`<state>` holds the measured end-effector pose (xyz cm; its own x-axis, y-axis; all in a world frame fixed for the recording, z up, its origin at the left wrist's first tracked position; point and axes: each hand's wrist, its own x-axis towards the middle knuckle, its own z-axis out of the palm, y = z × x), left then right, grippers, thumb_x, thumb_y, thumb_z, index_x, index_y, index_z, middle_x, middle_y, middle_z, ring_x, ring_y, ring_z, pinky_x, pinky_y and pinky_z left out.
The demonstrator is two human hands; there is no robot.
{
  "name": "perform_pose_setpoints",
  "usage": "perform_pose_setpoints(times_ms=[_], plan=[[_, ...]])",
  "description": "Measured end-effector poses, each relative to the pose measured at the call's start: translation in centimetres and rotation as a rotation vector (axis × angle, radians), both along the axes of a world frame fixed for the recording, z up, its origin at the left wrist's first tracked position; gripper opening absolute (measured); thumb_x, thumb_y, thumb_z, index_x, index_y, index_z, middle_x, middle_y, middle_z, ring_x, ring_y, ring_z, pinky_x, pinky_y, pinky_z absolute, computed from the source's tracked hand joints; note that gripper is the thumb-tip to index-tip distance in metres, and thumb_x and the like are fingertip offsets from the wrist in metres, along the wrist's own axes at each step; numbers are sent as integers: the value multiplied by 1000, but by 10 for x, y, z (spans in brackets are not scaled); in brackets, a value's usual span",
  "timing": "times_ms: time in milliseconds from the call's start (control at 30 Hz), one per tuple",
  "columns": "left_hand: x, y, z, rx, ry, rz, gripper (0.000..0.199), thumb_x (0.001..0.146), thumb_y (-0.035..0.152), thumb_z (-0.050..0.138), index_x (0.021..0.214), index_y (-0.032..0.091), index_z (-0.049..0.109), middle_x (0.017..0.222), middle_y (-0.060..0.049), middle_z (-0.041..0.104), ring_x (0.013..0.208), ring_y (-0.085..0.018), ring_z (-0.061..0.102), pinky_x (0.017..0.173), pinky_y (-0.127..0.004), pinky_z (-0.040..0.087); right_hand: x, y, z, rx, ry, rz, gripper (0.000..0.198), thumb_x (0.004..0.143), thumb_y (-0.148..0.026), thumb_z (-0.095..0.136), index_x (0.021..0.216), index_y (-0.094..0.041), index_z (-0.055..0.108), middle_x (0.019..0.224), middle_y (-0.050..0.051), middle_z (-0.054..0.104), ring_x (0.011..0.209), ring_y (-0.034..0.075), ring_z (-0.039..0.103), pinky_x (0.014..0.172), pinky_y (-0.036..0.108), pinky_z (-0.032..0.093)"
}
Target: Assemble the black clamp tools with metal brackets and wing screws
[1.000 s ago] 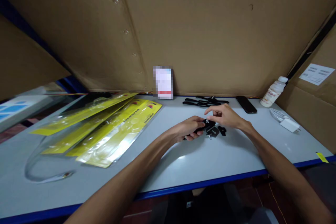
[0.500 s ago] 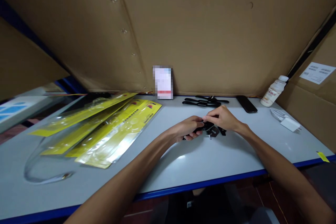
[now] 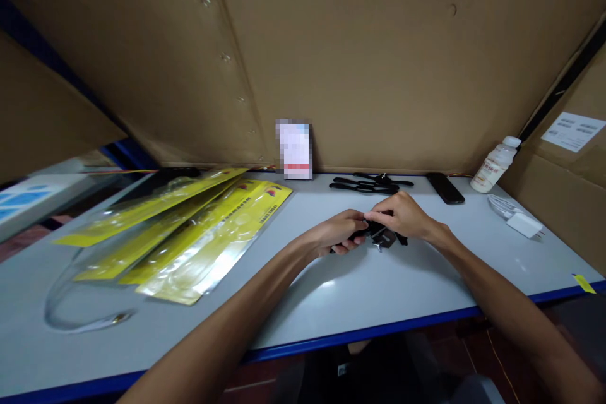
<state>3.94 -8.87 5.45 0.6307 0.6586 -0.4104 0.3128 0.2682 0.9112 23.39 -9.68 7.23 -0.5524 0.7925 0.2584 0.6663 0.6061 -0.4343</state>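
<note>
My left hand is closed around one handle of a black spokeshave, holding it just over the table. The right hand is bent over the tool's middle, thumb and fingertips pinched against it. What exactly those fingertips grip is hidden. Just below the fingers shows a dark metal plate with a slot, and a small silvery screw-like part beside it. Whether these are attached to the tool I cannot tell. Behind the hands lie several more black spokeshaves.
Yellow-backed clear plastic packages overlap on the left, near a pale cable. A blurred white card leans against the cardboard wall. Rightward are a black phone, a bottle and a white charger.
The right fingers have shifted slightly on the spokeshave, covering a little more of its far side. My left hand keeps its hold in the same place.
</note>
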Motion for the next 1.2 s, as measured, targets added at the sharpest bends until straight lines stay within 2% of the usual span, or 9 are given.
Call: perform_pose_setpoints(times_ms=[233,500,667,800,933,1067,1200], plan=[[-1,0,1,-26,-26,-11,8,90,25,49,95,20,45,62,7,41,42,-4,24,37,-16,12,2,2,-2,97,-113,-117,43,96,-36,53,59,-16,65,53,-4,40,55,10,26,56,27,19],[-1,0,-1,-5,-23,-3,13,88,26,53,87,21,41,61,7,39,42,-4,26,38,-15,13,-2,-2,1,-17,-38,-16,48,97,-44,50,66,-16,72,57,-5,37,58,9,25,56,24,20],[-1,0,-1,-12,-9,-15,13,90,29,53,94,21,44,62,7,40,42,-4,26,38,-16,13,1,1,0,96,-109,-60,40,98,-36,51,69,-17,71,57,-3,46,57,10,30,58,26,21],[-1,-1,1,-22,-17,-14,15,90,30,53,98,20,46,62,8,39,42,-4,24,38,-16,12,2,3,-2,150,-166,-115,41,96,-34,52,61,-17,65,55,-3,44,56,10,27,58,27,19],[-2,-1,2,-17,-16,-29,20,88,33,57,99,20,46,62,8,39,42,-4,24,38,-16,13,1,2,-1,96,-147,-96,43,95,-35,51,58,-16,63,53,-3,40,55,10,24,57,27,18],[-2,0,1,-19,-16,-22,17,88,31,56,95,20,45,61,8,40,42,-4,25,38,-16,12,1,0,1,21,-71,-48,48,94,-39,51,55,-16,63,53,-5,33,56,10,22,56,26,18],[-2,0,0,-12,-17,-29,13,88,27,53,90,21,42,62,7,39,42,-4,25,39,-17,11,0,-2,3,-43,-16,18,45,96,-40,52,62,-15,70,55,-4,37,57,10,25,57,26,20]])
